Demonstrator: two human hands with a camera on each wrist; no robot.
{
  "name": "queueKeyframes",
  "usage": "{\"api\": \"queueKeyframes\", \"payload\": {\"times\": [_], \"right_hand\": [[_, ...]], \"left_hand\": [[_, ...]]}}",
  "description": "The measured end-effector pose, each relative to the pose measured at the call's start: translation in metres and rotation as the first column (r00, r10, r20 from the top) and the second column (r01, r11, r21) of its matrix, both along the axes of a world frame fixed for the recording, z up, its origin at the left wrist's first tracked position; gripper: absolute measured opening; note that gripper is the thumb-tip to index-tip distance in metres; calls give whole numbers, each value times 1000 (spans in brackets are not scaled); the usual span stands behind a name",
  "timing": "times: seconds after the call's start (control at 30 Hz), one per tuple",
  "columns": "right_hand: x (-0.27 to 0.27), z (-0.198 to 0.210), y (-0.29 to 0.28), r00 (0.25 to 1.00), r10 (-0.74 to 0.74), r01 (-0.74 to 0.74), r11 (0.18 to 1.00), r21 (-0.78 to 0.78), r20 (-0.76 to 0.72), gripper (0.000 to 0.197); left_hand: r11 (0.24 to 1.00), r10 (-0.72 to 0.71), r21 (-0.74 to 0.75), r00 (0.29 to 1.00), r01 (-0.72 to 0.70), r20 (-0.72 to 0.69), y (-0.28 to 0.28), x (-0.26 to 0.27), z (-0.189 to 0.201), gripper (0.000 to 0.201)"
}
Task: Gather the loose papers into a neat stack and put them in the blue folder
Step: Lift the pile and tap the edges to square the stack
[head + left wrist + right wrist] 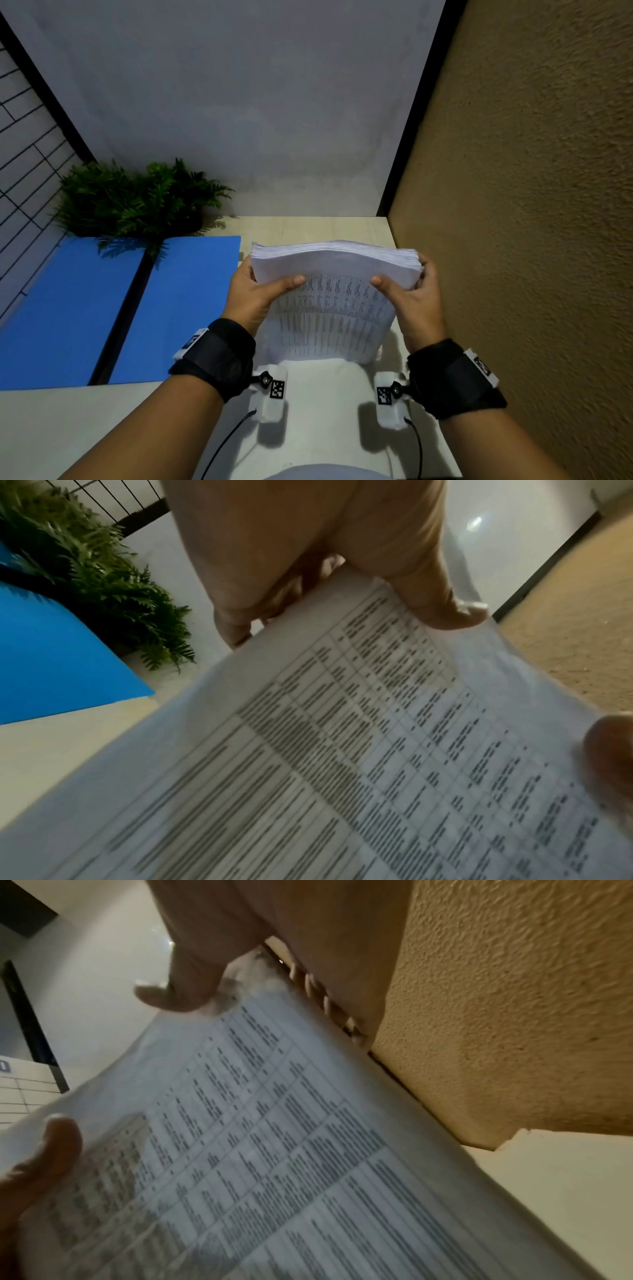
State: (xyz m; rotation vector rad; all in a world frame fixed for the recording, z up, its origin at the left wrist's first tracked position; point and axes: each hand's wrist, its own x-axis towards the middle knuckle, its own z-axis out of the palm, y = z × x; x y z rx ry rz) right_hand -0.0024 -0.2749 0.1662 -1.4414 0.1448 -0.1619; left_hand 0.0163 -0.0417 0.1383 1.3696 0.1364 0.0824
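A thick stack of printed papers (334,298) stands upright on its lower edge on the desk, its top bowed. My left hand (255,291) grips the stack's left side, thumb on the printed front sheet, fingers behind. My right hand (412,294) grips the right side the same way. The printed table fills the left wrist view (342,764) and the right wrist view (274,1150), with my thumbs pressed on it. The blue folder (102,308) lies open and flat on the desk to the left, a dark spine down its middle.
A green fern plant (137,198) sits behind the folder and overhangs its far edge. A textured brown wall (531,205) runs close along the right of the pale desk (85,428). A grey wall stands at the back, a wire grid at the far left.
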Motion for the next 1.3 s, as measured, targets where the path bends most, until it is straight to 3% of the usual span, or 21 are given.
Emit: {"api": "queueKeyframes", "payload": {"times": [0.07, 0.13, 0.33, 0.47, 0.6, 0.73, 0.87, 0.97, 1.1, 1.2, 1.3], "right_hand": [[-7, -5, 2, 999, 28, -29, 998, 50, 15, 92], [-12, -10, 8, 997, 71, -72, 997, 21, 26, 105], [-11, -13, 13, 1000, -1, 1, 1000, -20, 7, 105], [-16, -7, 19, 996, 58, -46, 987, -156, 73, 89], [-11, -7, 16, 998, 0, 1, 1000, -27, 66, 84], [-15, -6, 20, 993, 76, -63, 989, -134, 93, 74], [-13, -13, 19, 997, 59, -57, 998, -41, 57, 75], [-14, -14, 20, 993, 101, -93, 988, -119, 65, 68], [-6, -17, 14, 1000, 26, -26, 999, -46, 6, 87], [-6, -12, 15, 998, 48, -44, 992, -118, 30, 70], [0, -13, 11, 1000, -10, 9, 997, -79, -22, 48]], "left_hand": [[999, -50, -9, 999, 50, -15, 0, -4, -6, 96], [996, -91, -10, 995, 91, -26, -4, -8, -7, 84], [996, -95, -3, 995, 95, -36, -7, -11, -7, 76], [993, -119, 2, 992, 119, -32, -10, -13, -6, 76], [994, -112, 5, 993, 113, -26, -11, -15, -6, 78], [995, -100, -31, 994, 99, -40, -13, -14, -6, 82], [994, -104, -39, 994, 102, -28, -15, -13, -6, 83], [995, -95, -38, 995, 95, -21, -15, -12, -4, 84], [997, -79, -16, 997, 78, -16, -15, -12, -2, 71], [998, -58, -6, 997, 58, -48, -12, -11, 0, 54], [998, -57, 13, 996, 58, -65, -10, -9, 3, 57]]}}
